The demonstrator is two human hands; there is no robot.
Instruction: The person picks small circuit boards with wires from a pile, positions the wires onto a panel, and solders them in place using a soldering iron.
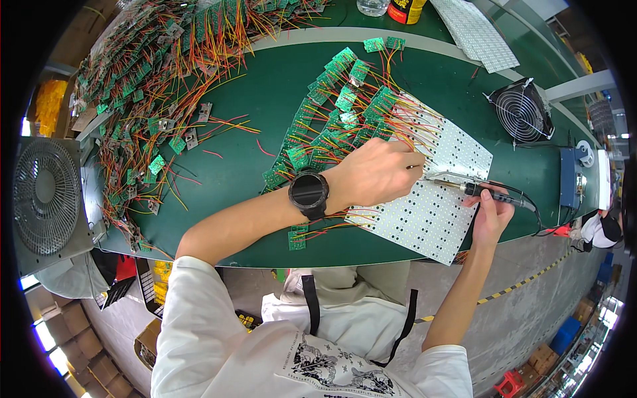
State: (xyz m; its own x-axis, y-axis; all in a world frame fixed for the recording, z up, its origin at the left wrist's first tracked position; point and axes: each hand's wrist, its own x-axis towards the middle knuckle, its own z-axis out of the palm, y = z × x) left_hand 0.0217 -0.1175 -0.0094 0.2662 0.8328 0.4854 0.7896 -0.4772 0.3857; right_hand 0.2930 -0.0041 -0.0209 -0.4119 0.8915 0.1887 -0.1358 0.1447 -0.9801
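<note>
green table (239,179): the work lies at its near edge, so the panel is best kept flat and square on it; a shifting panel would likely spoil a joint.
heap of wired boards (146,60): piled at the left, well apart from the panel; probably best left there, since loose leads could snag the forearm.
white panel (431,225): the piece being worked, lying tilted on the table to the right of the green boards, under both hands; dark marks run in rows across it.
green boards (300,129): ranged along the panel's left side, their leads reaching over it; pulling on them would strain any finished joints.
left hand (381,171): fingers curled and drawn together over the panel (i cannot tell what they pinch, the tips being mostly hidden); it should steady a lead without drifting under the heat.
right hand (492,211): thumb and fingers closed around the soldering iron (507,197), pinching its dark handle; a light, low hold should serve best.
iron's metal shaft (451,184): points at the left fingertips, so a brief touch and a clean lift seem wise.
red and yellow leads (408,126): lay each flat and apart from its neighbour, to avoid bridging.
</note>
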